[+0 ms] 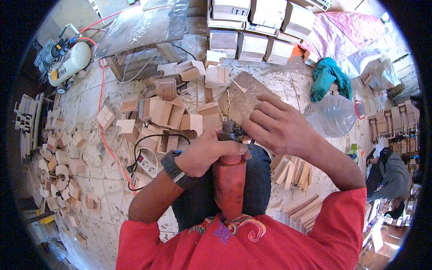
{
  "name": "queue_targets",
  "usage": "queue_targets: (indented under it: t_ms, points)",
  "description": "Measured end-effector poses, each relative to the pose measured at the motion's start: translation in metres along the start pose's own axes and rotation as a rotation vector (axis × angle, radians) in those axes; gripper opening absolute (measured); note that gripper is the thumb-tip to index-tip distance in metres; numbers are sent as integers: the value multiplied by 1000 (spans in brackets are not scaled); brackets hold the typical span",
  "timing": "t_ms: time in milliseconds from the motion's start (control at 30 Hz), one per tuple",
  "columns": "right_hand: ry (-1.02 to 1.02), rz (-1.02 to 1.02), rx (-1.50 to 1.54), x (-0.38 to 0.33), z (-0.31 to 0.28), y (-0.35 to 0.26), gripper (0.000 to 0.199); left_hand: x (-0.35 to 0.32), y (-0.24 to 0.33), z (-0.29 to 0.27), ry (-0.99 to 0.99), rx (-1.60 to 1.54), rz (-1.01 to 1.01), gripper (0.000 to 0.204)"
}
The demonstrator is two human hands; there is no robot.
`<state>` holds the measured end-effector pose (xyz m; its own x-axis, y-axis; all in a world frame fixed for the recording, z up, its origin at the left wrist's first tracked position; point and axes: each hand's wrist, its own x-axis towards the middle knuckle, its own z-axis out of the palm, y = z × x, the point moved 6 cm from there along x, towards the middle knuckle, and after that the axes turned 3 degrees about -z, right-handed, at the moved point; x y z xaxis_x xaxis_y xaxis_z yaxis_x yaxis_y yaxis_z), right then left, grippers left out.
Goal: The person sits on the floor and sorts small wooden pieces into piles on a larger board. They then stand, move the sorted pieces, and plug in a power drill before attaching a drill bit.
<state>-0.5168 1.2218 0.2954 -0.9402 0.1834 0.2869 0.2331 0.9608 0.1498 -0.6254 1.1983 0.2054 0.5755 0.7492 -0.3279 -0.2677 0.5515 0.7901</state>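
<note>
- Head view: red power drill [229, 180] is standing upright at frame centre, bit [228, 104] pointing to 12 o'clock.
- Left hand [208, 153] is clenching around the drill body from 9 o'clock, wristwatch [174, 168] showing.
- Right hand [276, 126] is gripping the chuck [230, 130] from 3 o'clock, fingers curled.
- Wooden blocks [166, 112] are lying scattered at 10 to 12 o'clock; air compressor [67, 60] is sitting far off at 10 o'clock.

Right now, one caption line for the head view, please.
Left hand grips a red power drill while right hand pinches its chuck, above scattered wooden blocks.
</note>
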Motion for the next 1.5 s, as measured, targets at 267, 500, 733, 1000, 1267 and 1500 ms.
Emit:
queue_targets:
  t_ms: [267,500,733,1000,1267,1500]
  points:
    - [-61,-351,-84,21,-6,10,19,10,-3,3,-11,-17,-36,21]
    - [-223,-336,-34,28,2,10,17,4,-3,0,77,94,4,19]
    - [-281,-198,39,19,6,4,18,5,-7,4,60,79,56,18]
    - [-268,94,239,15,20,2,19,10,-12,-8,138,156,114,19]
    - [-359,449,377,13,25,3,33,8,-2,-10,162,241,127,18]
    - [-212,348,253,6,0,-7,28,1,7,-6,269,328,133,23]
